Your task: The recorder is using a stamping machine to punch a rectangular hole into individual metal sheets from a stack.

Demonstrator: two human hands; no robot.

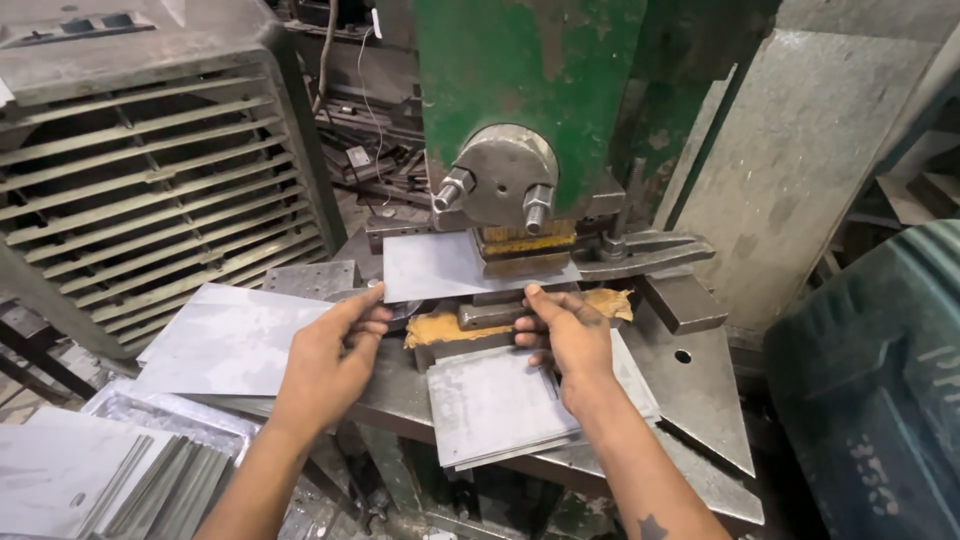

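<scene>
A thin grey metal sheet [440, 264] lies flat under the ram [500, 185] of a green press [530, 70], on the die with its yellow block [528, 245]. My left hand [335, 350] pinches the sheet's near left edge. My right hand [565, 335] grips its near right edge with thumb and fingers. Both hands stay on the near side of the die. Just below my right hand lies a stack of square metal sheets [495, 405] on the press table [700, 385].
A larger loose sheet [230, 340] lies to the left of the press. More sheets are stacked and fanned out at bottom left [110, 475]. A slatted metal housing [150, 170] stands at the left. A dark green drum [880, 390] stands at the right.
</scene>
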